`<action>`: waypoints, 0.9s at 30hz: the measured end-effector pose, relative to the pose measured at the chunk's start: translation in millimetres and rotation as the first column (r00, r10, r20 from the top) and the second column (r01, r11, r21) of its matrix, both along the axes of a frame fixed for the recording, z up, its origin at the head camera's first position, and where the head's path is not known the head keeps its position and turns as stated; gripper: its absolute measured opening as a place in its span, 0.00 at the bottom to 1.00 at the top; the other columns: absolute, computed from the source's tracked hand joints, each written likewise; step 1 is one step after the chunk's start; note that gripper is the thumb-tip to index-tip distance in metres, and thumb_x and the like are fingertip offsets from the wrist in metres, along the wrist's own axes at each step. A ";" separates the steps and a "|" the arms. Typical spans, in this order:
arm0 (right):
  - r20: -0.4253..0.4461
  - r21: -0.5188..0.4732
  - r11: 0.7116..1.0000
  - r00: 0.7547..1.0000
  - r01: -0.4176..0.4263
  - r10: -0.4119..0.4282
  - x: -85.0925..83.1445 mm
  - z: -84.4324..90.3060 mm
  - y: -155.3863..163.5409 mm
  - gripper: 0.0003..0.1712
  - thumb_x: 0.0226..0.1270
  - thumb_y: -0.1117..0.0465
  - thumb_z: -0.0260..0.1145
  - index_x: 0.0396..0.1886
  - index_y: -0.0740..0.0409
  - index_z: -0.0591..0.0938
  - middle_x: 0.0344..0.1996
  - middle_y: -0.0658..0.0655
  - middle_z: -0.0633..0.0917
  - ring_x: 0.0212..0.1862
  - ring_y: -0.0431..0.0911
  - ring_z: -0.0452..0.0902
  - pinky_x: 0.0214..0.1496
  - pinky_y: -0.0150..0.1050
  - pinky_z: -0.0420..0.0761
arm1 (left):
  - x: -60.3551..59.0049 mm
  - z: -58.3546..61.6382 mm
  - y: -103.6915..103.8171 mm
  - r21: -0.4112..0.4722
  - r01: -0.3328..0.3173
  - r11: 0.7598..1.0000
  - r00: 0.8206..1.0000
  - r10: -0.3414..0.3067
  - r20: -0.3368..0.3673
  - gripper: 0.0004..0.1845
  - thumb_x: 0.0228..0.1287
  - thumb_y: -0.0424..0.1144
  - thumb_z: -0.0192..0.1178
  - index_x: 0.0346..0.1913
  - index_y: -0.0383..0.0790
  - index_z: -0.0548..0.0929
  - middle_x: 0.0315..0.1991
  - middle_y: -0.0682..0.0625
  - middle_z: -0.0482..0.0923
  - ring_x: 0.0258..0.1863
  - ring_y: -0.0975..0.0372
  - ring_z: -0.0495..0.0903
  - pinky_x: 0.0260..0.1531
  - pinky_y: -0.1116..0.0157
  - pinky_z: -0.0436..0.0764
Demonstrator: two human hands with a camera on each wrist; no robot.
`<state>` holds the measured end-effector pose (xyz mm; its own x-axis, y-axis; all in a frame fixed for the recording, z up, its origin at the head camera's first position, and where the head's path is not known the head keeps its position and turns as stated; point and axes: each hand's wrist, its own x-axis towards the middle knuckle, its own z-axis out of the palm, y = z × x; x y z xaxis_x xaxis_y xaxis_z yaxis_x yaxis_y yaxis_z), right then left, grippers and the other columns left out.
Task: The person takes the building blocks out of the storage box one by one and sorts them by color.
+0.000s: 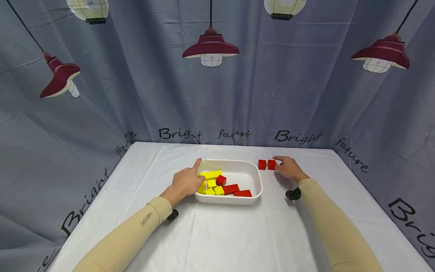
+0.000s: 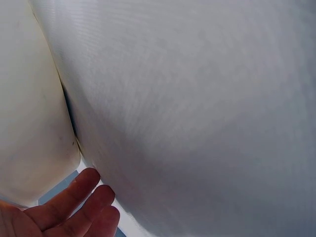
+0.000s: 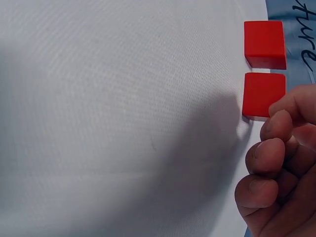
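R hand: thumb + index apart, at R & far sides of smooth red cube on white tablecloth; can't tell if pinching. 2nd red cube just L. L hand clamped on L rim of white rect. plastic tray.

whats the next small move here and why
Perhaps nudge the right cube toward the left cube: a narrow gap seems to part them, and the right hand is already at the right cube's side, so little reaching should be needed.
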<state>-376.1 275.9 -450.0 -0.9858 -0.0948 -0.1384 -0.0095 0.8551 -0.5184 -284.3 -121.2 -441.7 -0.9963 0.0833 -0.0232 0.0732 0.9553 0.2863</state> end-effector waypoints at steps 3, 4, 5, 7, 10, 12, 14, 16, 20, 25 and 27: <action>-0.025 -0.007 1.000 1.000 -0.008 0.008 1.1 0.4 -1.0 0.31 0.71 0.62 0.57 0.73 0.61 0.69 0.56 0.69 0.79 0.47 0.57 0.74 0.45 0.43 0.83 | 0.8 0.1 -0.9 -0.003 -0.007 1.000 1.000 0.007 -0.008 0.40 0.69 0.54 0.50 0.81 0.51 0.52 0.39 0.42 0.84 0.28 0.55 0.77 0.27 0.58 0.75; -0.031 -0.006 1.000 0.999 -0.008 0.008 1.6 0.8 -1.4 0.31 0.72 0.62 0.57 0.73 0.61 0.70 0.56 0.69 0.79 0.47 0.57 0.74 0.45 0.43 0.82 | 0.7 0.3 -1.1 -0.003 -0.008 1.000 1.000 0.008 -0.009 0.40 0.69 0.54 0.50 0.81 0.51 0.52 0.38 0.43 0.84 0.28 0.55 0.77 0.26 0.58 0.75; -0.036 -0.004 1.000 0.999 -0.009 0.008 2.1 2.0 -2.1 0.30 0.71 0.62 0.57 0.73 0.61 0.70 0.55 0.69 0.79 0.46 0.57 0.74 0.45 0.43 0.82 | 0.5 0.5 -1.2 -0.003 -0.009 1.000 1.000 0.009 -0.009 0.40 0.69 0.54 0.50 0.81 0.51 0.52 0.38 0.43 0.84 0.28 0.55 0.77 0.26 0.58 0.75; -0.042 -0.001 1.000 0.999 -0.005 0.005 3.4 4.2 -3.3 0.30 0.71 0.62 0.57 0.72 0.61 0.71 0.53 0.68 0.80 0.45 0.56 0.75 0.45 0.43 0.82 | 0.1 1.4 -1.4 -0.002 -0.006 1.000 1.000 0.006 -0.008 0.40 0.69 0.54 0.50 0.81 0.51 0.52 0.37 0.43 0.84 0.28 0.55 0.77 0.26 0.58 0.75; -0.052 0.006 1.000 0.999 -0.010 0.010 6.0 9.1 -5.9 0.29 0.71 0.62 0.57 0.72 0.61 0.72 0.52 0.68 0.80 0.45 0.56 0.74 0.45 0.44 0.81 | 0.2 1.9 -2.0 -0.002 -0.007 1.000 1.000 0.007 -0.001 0.40 0.69 0.54 0.50 0.81 0.51 0.52 0.36 0.43 0.83 0.27 0.55 0.77 0.26 0.58 0.74; -0.058 0.006 1.000 0.998 -0.017 0.017 7.5 12.1 -7.2 0.29 0.71 0.63 0.57 0.71 0.61 0.72 0.49 0.67 0.80 0.43 0.55 0.74 0.43 0.42 0.80 | 0.3 2.1 -2.5 -0.003 -0.008 1.000 1.000 0.008 0.004 0.40 0.69 0.54 0.50 0.81 0.51 0.51 0.34 0.44 0.82 0.27 0.55 0.76 0.25 0.58 0.74; -0.064 0.007 1.000 0.998 -0.022 0.022 9.0 15.0 -8.2 0.28 0.71 0.63 0.57 0.71 0.61 0.73 0.47 0.66 0.80 0.42 0.55 0.74 0.41 0.41 0.79 | 0.3 1.2 -2.7 0.000 -0.007 1.000 1.000 0.007 0.006 0.40 0.69 0.54 0.50 0.81 0.52 0.51 0.32 0.45 0.81 0.27 0.55 0.76 0.25 0.59 0.73; -0.070 0.010 1.000 0.997 -0.027 0.027 9.8 17.3 -8.9 0.28 0.71 0.63 0.57 0.70 0.61 0.73 0.46 0.65 0.80 0.42 0.55 0.73 0.41 0.41 0.78 | -0.2 0.2 -2.6 0.005 -0.003 1.000 1.000 0.003 0.003 0.40 0.69 0.54 0.49 0.81 0.52 0.51 0.31 0.46 0.80 0.27 0.55 0.76 0.24 0.59 0.73; -0.081 0.014 0.999 0.996 -0.044 0.045 12.9 22.8 -11.5 0.27 0.70 0.64 0.57 0.68 0.62 0.75 0.44 0.65 0.81 0.41 0.54 0.74 0.39 0.40 0.77 | -0.7 -1.6 -2.1 0.006 0.005 1.000 1.000 -0.005 0.001 0.40 0.68 0.54 0.48 0.81 0.52 0.51 0.30 0.47 0.79 0.27 0.55 0.76 0.24 0.60 0.73; -0.091 0.011 0.997 0.993 -0.071 0.072 18.5 31.7 -17.7 0.26 0.68 0.66 0.57 0.66 0.63 0.77 0.36 0.61 0.80 0.35 0.52 0.73 0.35 0.39 0.75 | -1.4 -1.3 -1.8 0.007 0.004 1.000 1.000 -0.004 0.010 0.40 0.69 0.54 0.49 0.81 0.52 0.51 0.31 0.46 0.80 0.27 0.55 0.76 0.24 0.59 0.73; -0.099 0.015 0.996 0.992 -0.082 0.084 20.0 35.1 -19.9 0.26 0.68 0.65 0.58 0.66 0.62 0.77 0.34 0.60 0.80 0.34 0.51 0.72 0.34 0.38 0.75 | -1.8 -0.6 -1.4 0.007 0.003 1.000 1.000 -0.003 0.009 0.40 0.69 0.54 0.49 0.81 0.52 0.51 0.30 0.46 0.79 0.27 0.55 0.76 0.25 0.59 0.73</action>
